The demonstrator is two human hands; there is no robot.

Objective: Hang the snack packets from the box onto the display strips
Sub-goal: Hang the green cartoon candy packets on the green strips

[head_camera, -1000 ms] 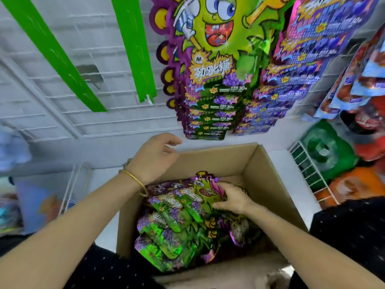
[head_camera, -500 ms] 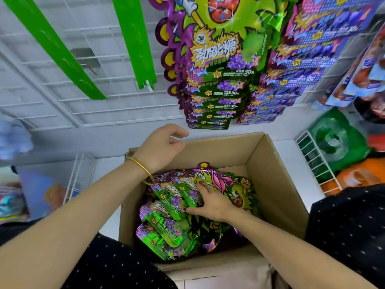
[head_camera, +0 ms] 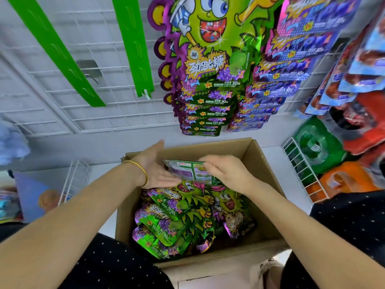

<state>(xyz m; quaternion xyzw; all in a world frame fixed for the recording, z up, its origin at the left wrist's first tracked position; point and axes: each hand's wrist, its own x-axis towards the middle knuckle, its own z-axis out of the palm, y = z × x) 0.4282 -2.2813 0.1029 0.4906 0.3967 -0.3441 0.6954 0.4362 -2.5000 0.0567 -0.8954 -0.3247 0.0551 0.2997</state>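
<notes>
Left hand: the left hand (head_camera: pixel 155 170) is spread flat over the box, palm turned inward, thumb pointing up at the far wall. Its straight fingers reach under the near left corner of the packet; whether they touch it, I cannot tell.
Bangle: a gold bangle (head_camera: pixel 138 170) sits on the left wrist.
Right hand: the right hand (head_camera: pixel 227 174) is curled over the packet's right end, fingers hooked along the top edge, pinching it.
Packet: one packet (head_camera: pixel 187 171) is up above the pile, between the two hands. It is tilted, with its pale printed back towards the camera.
Box: the cardboard box (head_camera: pixel 218 148) stands open in front of the person, below the wall display.
Pile: a pile (head_camera: pixel 177 220) of green and purple packets lies in the box. They overlap each other and lean towards the left wall.
Strips: two green strips (head_camera: pixel 60 53) (head_camera: pixel 134 44) hang bare on the left of the white wire grid (head_camera: pixel 83 34).
Hung packets: a full column of matching green packets (head_camera: pixel 210 84) hangs right above the box.
Blue column: a blue column (head_camera: pixel 289 69) hangs just beside them on the right.
Right edge: a white wire rack (head_camera: pixel 300 170) holds green and orange bags, blurred.
</notes>
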